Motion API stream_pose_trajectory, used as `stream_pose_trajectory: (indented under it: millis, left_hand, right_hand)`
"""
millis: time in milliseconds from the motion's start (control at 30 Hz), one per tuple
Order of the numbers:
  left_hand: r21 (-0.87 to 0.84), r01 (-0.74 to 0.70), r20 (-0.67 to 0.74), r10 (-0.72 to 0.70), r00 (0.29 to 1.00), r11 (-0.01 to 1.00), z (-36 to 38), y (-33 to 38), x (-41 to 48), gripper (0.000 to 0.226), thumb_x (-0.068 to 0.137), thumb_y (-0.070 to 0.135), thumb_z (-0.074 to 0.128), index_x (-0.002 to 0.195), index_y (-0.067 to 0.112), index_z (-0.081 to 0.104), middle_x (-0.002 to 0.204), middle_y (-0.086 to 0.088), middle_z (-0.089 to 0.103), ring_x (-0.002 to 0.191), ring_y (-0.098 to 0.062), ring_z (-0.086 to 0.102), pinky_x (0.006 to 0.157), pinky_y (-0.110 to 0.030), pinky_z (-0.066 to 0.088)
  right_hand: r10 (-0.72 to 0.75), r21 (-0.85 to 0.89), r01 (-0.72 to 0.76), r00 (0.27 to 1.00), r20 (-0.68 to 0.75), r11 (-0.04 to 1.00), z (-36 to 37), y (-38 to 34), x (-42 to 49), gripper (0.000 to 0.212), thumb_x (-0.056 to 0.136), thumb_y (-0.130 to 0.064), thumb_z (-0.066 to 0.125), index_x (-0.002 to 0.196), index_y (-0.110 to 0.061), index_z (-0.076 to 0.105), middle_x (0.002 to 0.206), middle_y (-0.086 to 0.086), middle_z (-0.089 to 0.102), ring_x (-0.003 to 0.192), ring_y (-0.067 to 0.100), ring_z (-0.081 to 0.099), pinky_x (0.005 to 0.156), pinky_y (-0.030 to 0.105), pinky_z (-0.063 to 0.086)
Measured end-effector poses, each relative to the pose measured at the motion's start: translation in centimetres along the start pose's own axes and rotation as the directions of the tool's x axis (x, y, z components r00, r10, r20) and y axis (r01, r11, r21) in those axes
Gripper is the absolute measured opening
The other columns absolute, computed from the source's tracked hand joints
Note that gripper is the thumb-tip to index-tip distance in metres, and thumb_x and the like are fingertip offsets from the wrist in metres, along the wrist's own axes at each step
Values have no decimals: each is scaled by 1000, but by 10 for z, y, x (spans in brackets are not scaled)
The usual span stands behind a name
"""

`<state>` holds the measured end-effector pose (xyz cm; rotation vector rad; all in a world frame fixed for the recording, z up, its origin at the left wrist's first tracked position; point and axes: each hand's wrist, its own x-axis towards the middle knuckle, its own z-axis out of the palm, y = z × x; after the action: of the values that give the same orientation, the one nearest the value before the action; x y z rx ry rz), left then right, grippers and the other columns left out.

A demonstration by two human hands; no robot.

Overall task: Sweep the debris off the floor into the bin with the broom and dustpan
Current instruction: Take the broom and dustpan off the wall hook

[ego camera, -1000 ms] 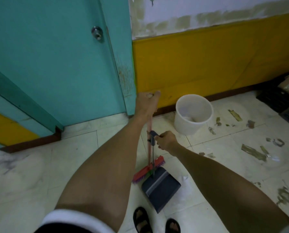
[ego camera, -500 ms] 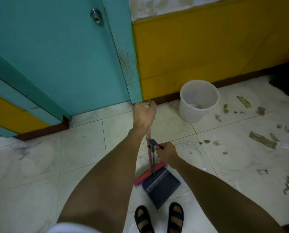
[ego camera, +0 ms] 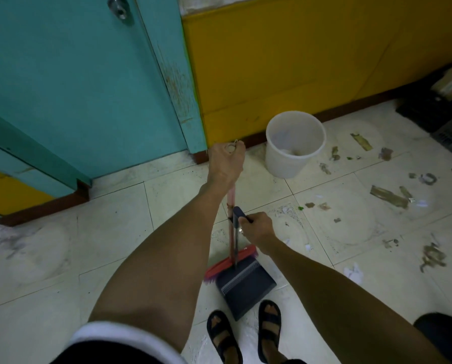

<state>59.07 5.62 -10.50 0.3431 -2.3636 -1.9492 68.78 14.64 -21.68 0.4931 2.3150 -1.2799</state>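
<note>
My left hand (ego camera: 227,160) grips the top of the red broom handle, and the broom (ego camera: 230,261) stands upright with its red head on the floor. My right hand (ego camera: 256,227) holds the handle of the dark blue dustpan (ego camera: 245,286), whose pan lies flat just in front of the broom head, near my feet. A white bin (ego camera: 294,144) stands against the yellow wall, beyond and right of both hands. Several bits of debris (ego camera: 389,197), brown scraps and white paper, lie scattered over the tiles to the right.
A teal door (ego camera: 75,82) and its frame fill the upper left; the yellow wall (ego camera: 311,53) runs behind the bin. Dark crates (ego camera: 440,119) sit at the far right by the wall. My sandalled feet (ego camera: 245,334) stand just behind the dustpan.
The view has tilted down slightly and shifted, so the bin sits lower in the frame. Both hands keep their grips; broom and dustpan stay together on the floor.
</note>
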Motion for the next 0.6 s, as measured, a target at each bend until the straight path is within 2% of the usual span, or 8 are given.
stream_pose_trajectory:
  millis: [133,267,367,467,533,600]
  left_hand:
    - [-18,14,-61,-15,998,1000,-3,-8,1,48,90,7,54,44,11,43,44,-4,41,48,-20,41,50,-30,35]
    - [-81,42,-237,-60,970,996,-21,-13,22,47,89,5,53,45,16,42,44,-1,36,46,-18,38,53,-35,45]
    - [-56,-2,-241,-11,971,998,-26,-13,31,44,87,9,54,46,16,39,46,-1,36,47,-20,41,54,-36,47]
    - [-13,-55,-228,51,972,998,-24,-11,27,48,89,11,55,44,18,39,43,1,36,43,-18,39,51,-37,48]
    - [12,-82,-228,82,970,997,-25,-12,25,50,91,12,55,44,18,38,43,4,35,43,-17,38,52,-39,50]
    - [28,-102,-230,105,968,994,-27,-13,24,50,92,12,55,45,17,39,44,3,36,43,-15,37,53,-37,48]
  right_hand:
    - [-7,18,7,1000,-14,1000,6,9,-12,28,94,-17,55,76,-2,72,51,0,49,43,9,41,34,8,30]
    - [3,67,-8,998,63,998,24,32,-38,23,95,-17,58,74,-9,64,57,-2,53,44,2,49,43,11,41]
    - [-33,37,30,996,85,999,36,27,-42,22,96,-20,57,78,-9,59,59,-4,50,48,-1,47,45,6,38]
    - [-50,25,49,996,74,998,40,19,-41,20,97,-20,56,88,-5,65,60,-5,50,49,0,45,39,5,35]
    - [-63,-29,65,995,72,997,43,21,-42,25,97,-22,55,78,-7,62,56,-5,45,46,2,41,40,7,32]
    - [-79,-106,92,990,119,990,48,23,-44,34,96,-26,55,66,-11,52,53,-3,42,47,6,38,45,15,34]
